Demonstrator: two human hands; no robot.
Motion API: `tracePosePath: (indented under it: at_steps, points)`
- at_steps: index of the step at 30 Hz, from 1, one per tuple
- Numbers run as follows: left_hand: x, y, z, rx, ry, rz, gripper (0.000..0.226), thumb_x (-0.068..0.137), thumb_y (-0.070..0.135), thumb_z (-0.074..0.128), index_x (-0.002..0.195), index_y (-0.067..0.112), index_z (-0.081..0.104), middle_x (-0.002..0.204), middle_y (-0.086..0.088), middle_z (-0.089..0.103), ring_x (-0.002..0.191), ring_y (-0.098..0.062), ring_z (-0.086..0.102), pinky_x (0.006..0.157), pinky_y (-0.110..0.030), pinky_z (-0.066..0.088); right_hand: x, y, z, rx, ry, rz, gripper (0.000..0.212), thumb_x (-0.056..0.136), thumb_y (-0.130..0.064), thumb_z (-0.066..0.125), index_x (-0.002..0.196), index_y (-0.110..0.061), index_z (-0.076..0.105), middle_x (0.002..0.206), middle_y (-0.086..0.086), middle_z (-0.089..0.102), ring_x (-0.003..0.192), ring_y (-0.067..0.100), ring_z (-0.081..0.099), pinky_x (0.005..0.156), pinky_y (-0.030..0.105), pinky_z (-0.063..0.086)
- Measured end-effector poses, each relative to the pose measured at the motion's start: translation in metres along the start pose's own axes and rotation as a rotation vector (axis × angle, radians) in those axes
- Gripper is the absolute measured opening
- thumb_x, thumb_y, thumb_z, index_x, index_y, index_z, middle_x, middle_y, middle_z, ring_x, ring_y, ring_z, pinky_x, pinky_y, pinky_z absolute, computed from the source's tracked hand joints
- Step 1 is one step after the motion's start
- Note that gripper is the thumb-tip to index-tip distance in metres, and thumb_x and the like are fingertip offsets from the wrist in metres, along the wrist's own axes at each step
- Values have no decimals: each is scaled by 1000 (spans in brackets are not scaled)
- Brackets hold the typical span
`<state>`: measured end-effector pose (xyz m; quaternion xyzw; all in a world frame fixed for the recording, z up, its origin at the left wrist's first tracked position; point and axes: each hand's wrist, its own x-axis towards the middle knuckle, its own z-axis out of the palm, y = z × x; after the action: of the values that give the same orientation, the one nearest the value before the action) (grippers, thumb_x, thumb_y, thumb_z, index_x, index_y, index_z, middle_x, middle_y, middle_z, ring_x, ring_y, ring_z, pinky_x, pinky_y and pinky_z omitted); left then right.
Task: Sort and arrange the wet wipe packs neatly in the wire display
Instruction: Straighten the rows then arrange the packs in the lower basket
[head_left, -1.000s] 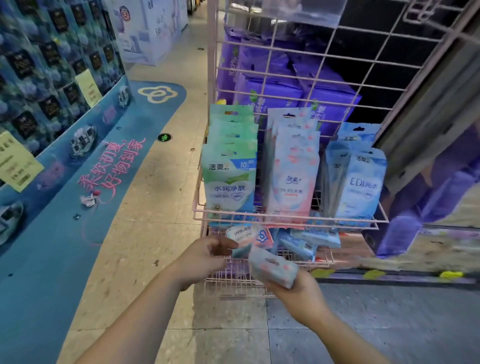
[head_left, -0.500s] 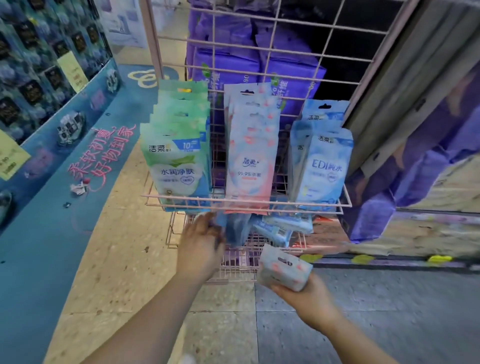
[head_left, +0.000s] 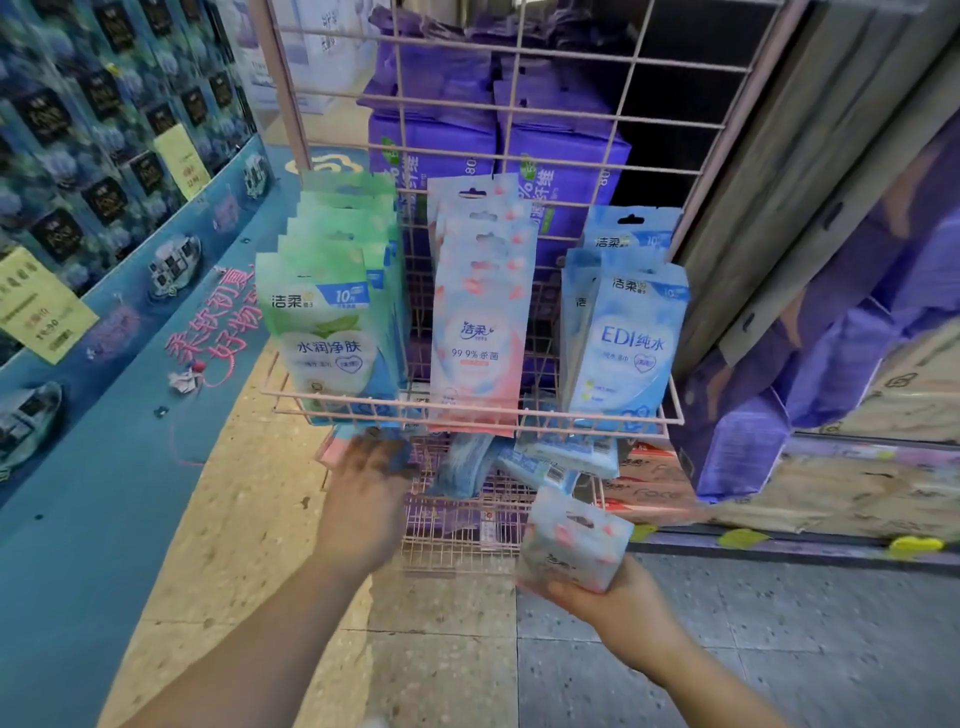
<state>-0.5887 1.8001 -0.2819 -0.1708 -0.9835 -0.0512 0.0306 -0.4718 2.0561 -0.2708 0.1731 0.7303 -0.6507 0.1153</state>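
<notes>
Two hands at the wire display (head_left: 470, 410). Risk: left hand (head_left: 370, 480), blurred, reaches under the upper basket rail at lower centre; it may snag the hanging green packs (head_left: 332, 332) or knock loose blue packs (head_left: 550, 457). Its grip cannot be judged. Right hand (head_left: 608, 597), lower right, curls around a pink-and-blue wipe pack (head_left: 574, 543).
</notes>
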Motion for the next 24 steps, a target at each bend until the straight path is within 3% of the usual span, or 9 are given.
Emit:
tracePosePath:
  at_steps: [3,5,9,13,15,18,21,23,24]
  points:
    - [6,45,16,-182,-300,-41,46,87,55,49,131,43,51,158,-11,22,144,-37,20,118,-49,18,-2,4,-6,71,-35,-23,45,63,-1,84,103,-13,67,98,5,76,94,22,71,74,30,57]
    - [19,64,28,-199,-497,-79,58,88,71,24,141,49,32,162,-11,-6,148,-33,-3,119,-48,4,-3,8,-11,130,-38,5,48,65,3,82,109,-7,64,103,11,74,95,24,71,75,34,58]
    - [35,73,22,-135,-662,-117,67,87,73,12,148,44,18,162,-4,-11,149,-24,2,117,-57,-6,-5,9,-20,107,-32,-3,51,63,-7,84,111,-12,67,108,12,72,102,32,68,90,51,53]
    - [32,53,11,-188,-485,-151,52,95,60,24,143,41,34,162,10,6,145,-12,24,120,-48,6,-5,5,-22,176,-40,-1,43,71,11,73,110,-5,65,107,17,72,102,36,67,89,51,53]
    - [29,41,6,-290,-349,-169,44,95,51,40,136,38,47,158,12,22,138,-12,37,117,-35,23,-7,-5,-20,146,-62,-5,41,75,17,67,109,-6,65,99,9,75,94,22,71,75,33,59]
    - [19,26,-5,-370,-168,-170,30,90,25,58,119,30,65,145,13,47,122,-12,54,98,-23,40,-7,-19,-16,40,-71,-26,38,76,13,68,102,-15,66,80,-14,76,75,-1,70,59,12,51]
    - [4,16,-18,-381,-26,-99,22,84,10,62,97,22,75,109,8,71,99,-16,64,82,-23,43,-3,-31,-11,-62,-67,-59,33,76,-1,74,105,-14,68,92,-9,76,87,6,71,66,22,56]
    - [-8,12,-33,-542,-18,-43,27,76,-2,65,80,21,77,88,20,69,91,-7,63,77,-9,39,-4,-43,-12,-119,-96,-86,34,76,-12,77,108,-15,67,98,-5,76,93,9,70,76,30,58]
    - [-14,12,-42,-636,-33,-27,36,73,-8,66,71,27,76,82,25,68,88,1,62,76,-3,38,-5,-50,-12,-116,-113,-99,33,76,-11,76,108,-14,66,96,-6,75,90,5,70,76,26,57]
